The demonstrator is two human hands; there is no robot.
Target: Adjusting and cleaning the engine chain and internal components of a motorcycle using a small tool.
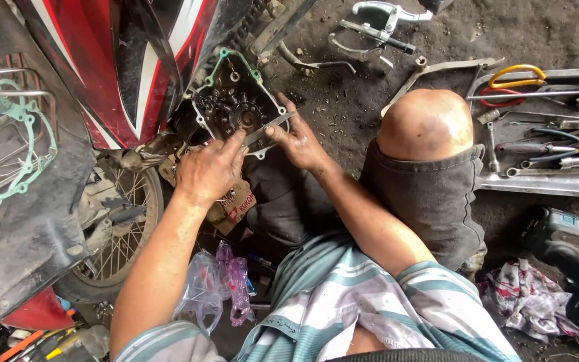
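Hands meet at the open engine case (pixel 236 104) of a red, white and black motorcycle (pixel 135 60), both gripping one thin flat grey metal strip (pixel 267 127) laid slantwise across the lower right edge of the case. The left hand (pixel 209 171) pinches the strip's lower end between thumb and fingers; the right hand (pixel 296 137) clamps its upper end. A green gasket (pixel 226 60) rims the case. Near the upper right, a metal tray (pixel 544 181) holds wrenches and screwdrivers, just beside the person's bare knee (pixel 427 124). A spoked wheel (pixel 125 228) shows lower left
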